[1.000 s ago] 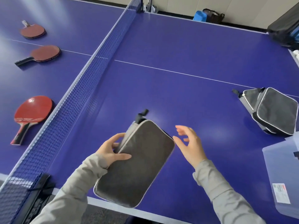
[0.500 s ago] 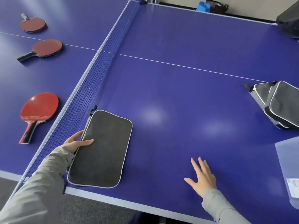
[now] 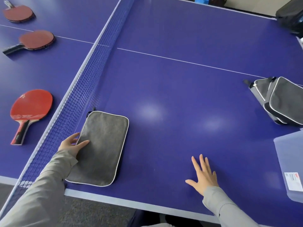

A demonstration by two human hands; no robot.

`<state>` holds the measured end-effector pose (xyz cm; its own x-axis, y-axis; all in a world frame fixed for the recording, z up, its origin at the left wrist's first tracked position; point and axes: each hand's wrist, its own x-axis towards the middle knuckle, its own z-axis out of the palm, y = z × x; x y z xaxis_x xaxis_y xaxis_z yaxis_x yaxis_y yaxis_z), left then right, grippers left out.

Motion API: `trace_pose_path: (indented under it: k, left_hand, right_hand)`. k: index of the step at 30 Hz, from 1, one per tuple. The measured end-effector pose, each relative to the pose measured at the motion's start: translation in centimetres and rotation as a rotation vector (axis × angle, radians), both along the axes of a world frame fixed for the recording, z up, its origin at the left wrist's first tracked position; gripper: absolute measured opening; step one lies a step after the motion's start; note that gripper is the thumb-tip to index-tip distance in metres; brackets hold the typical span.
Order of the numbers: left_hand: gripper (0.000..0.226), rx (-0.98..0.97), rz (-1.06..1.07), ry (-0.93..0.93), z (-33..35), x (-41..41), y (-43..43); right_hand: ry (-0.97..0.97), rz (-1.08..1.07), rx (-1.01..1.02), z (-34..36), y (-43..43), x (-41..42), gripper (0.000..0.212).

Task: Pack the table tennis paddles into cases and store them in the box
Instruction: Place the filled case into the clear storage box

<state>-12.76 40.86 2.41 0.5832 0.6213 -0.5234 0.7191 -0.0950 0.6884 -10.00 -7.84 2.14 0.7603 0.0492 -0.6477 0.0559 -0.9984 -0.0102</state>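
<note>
Table: the big blue table tennis table (image 3: 180, 89) fills the view, its dark mesh net (image 3: 78, 99) running from the near left corner up to the far edge.
Box: the translucent lidded plastic box (image 3: 290, 161) sits at the right edge, only partly in view.
Spare cases: two grey zip cases with white piping (image 3: 278, 99) lie stacked by the box, well apart from the hands.
Case in play: the flat grey fabric paddle case with white trim (image 3: 101, 148) is now down on the table just beside the net. A second ago it was up in the air, tilted between both hands!
Paddles: across the net, the bright red paddle with the red-and-black handle (image 3: 29, 108) lies nearest; two darker red paddles (image 3: 34, 40) and (image 3: 18, 13) wait further back.
Left hand: the left hand (image 3: 72, 144) rests on the case's left edge, thumb on top, fingers loosely spread, no real grip.
Right hand: the right hand (image 3: 203, 176) has dropped away and lies flat on the blue surface, fingers fanned, holding nothing.
Meaning: case parked near the net; likely a reach across for the nearest paddle comes next. Packing of this one not yet begun.
</note>
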Motion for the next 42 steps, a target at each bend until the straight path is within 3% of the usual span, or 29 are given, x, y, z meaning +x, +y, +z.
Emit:
trace_pose_path:
  k: [2,6,11,14,18,27,37,42]
  left_hand:
    - [0.058,0.106,-0.054,0.054,0.1,-0.2,-0.8]
    - [0.071,0.583,-0.327,0.153,1.5,-0.2,-4.1]
    - [0.077,0.792,-0.692,0.062,3.5,0.5,-12.2]
    - [0.108,0.808,-0.922,0.108,3.9,1.1,-17.5]
    - [0.081,0.821,-1.082,0.166,2.8,2.1,-24.2]
    - [0.075,0.913,-1.409,-0.055,6.3,4.8,-41.9]
    - [0.071,0.758,-1.313,-0.237,11.6,2.1,-63.3]
    - [0.071,0.607,-1.219,-0.269,13.3,3.3,-69.7]
  right_hand:
    - [0.007,0.009,-0.012,-0.1,0.0,0.0,0.094]
    - [0.016,0.035,-0.033,-0.1,-0.1,0.0,0.095]
    - [0.021,0.076,-0.067,0.0,-0.3,0.1,0.094]
    - [0.000,0.074,-0.055,0.4,-0.8,0.0,0.091]
    - [-0.070,0.005,0.012,2.1,-2.7,-0.2,0.084]
    - [-0.455,-0.203,0.111,8.6,-14.3,-0.7,0.070]
    - [-0.823,-0.295,0.211,15.7,-33.9,-7.4,0.055]
    - [-0.791,-0.368,0.146,16.1,-42.1,-8.8,0.058]
